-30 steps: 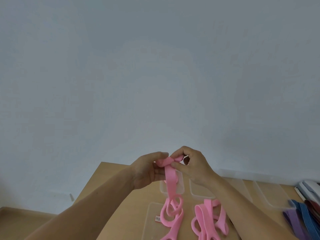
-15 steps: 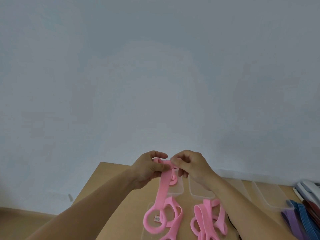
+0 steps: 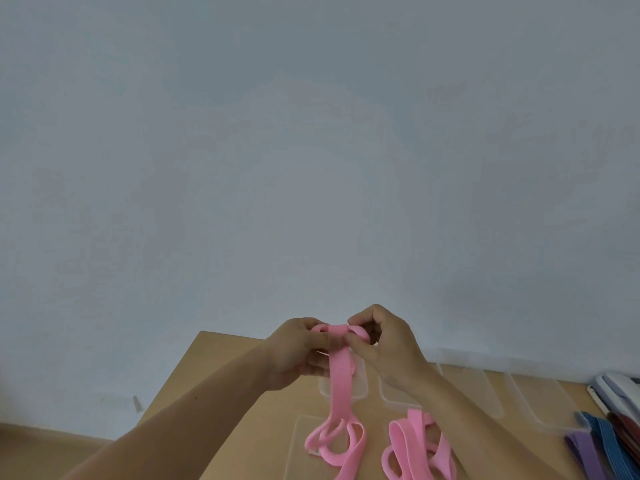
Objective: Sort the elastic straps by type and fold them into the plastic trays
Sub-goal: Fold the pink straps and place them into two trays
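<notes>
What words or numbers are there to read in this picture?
None can be read.
Pink strap: plain, no print.
Trays: clear plastic, no readable label.
Other straps at the right: no writing shows.

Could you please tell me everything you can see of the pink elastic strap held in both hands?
The flat pink elastic strap looks soft and matte. The left hand and right hand pinch its bunched top end above the wooden table; it hangs down, its lower end curling into loops over a clear plastic tray.
</notes>
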`<state>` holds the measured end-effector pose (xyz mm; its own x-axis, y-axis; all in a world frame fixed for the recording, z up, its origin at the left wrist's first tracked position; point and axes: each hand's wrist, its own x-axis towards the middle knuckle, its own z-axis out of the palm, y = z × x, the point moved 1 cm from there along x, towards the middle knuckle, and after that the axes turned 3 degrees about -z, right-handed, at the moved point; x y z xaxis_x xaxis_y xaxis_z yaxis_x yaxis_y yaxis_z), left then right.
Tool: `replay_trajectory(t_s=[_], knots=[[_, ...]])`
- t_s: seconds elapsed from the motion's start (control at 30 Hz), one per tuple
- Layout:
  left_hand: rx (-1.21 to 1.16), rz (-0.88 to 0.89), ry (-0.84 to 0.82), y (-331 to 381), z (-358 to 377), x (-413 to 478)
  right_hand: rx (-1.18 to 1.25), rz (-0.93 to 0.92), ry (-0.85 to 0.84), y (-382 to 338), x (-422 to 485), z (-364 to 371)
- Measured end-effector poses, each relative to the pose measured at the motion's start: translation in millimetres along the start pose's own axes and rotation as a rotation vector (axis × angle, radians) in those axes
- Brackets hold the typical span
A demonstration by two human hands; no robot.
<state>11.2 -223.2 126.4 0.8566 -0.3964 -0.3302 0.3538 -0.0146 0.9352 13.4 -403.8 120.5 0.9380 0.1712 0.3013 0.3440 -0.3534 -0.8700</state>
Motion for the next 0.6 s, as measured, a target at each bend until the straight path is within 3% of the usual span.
replay_trajectory(t_s=[0.23, 0.4, 0.6], knots=[[-0.152, 0.017, 0.048, 1.7, 2.5, -1.5, -0.005, -0.09, -0.042, 1.4, -4.6, -0.9], [-0.157, 0.057, 0.107, 1.4, 0.4, 1.0, 0.24, 0.067, -0.109, -2.4, -5.7, -5.8], [-0.073, 0.169, 0.117, 0.4, 0.5, 2.5, 0.224, 0.218, -0.101, -4.3, -0.8, -5.2]])
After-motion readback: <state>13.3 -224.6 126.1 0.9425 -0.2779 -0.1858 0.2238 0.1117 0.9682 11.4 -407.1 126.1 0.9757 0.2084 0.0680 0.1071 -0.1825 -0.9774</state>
